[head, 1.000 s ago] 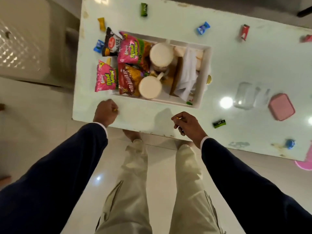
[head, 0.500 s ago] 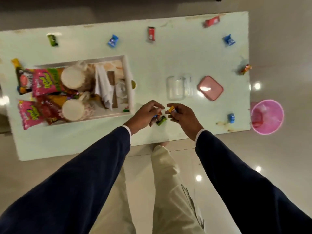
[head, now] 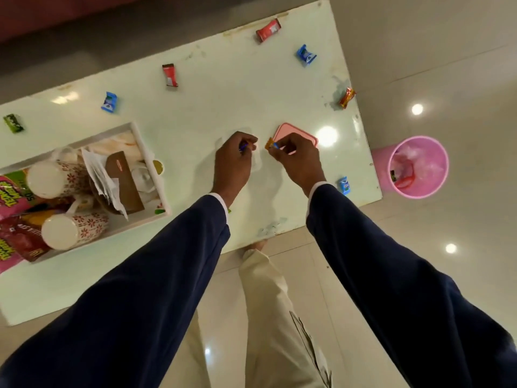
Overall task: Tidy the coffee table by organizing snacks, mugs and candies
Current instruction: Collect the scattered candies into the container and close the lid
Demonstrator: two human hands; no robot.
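Note:
My left hand [head: 233,161] hovers over a clear container [head: 257,161] at mid-table, fingers curled round a small candy with a blue end showing. My right hand [head: 296,161] pinches an orange-and-blue candy [head: 270,144] just beside it, above the pink lid [head: 285,130]. A white tray [head: 151,152] at the left holds two patterned mugs [head: 72,231], snack packets [head: 16,242], a brown box and napkins. Loose candies lie scattered: red [head: 268,29], blue [head: 306,54], red-brown [head: 170,75], blue [head: 109,102], green [head: 13,123], orange-red [head: 347,98], blue [head: 344,185].
The pale green table [head: 212,102] ends just right of the lid. A pink waste bin [head: 418,166] with wrappers inside stands on the tiled floor off the right edge. My legs stand against the near edge.
Both hands moved from the near table edge up to the clear container and lid, carrying candies. The green candy that lay near the edge is no longer seen there. The view swung right.

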